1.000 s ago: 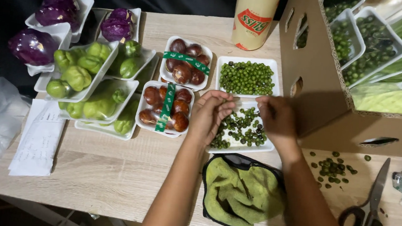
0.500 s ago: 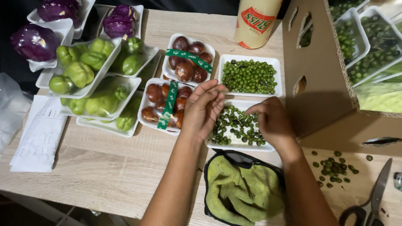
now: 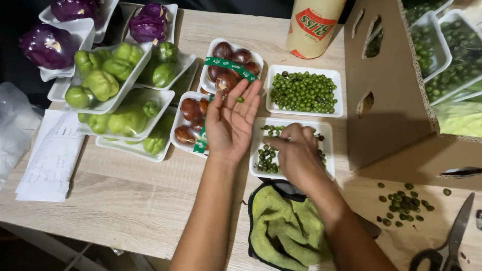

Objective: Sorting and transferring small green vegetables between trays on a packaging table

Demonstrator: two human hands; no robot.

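Green pea (image 3: 240,99) rests at fingertips of left hand (image 3: 229,123), palm up, open, centre frame. Right hand (image 3: 296,152) just right, curled over white tray (image 3: 328,151) of peas, pinching among them; nearer tray.

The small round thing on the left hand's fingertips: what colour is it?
Green, like the small round berries in the white tray under the right hand. The head view shows it on the open left hand.
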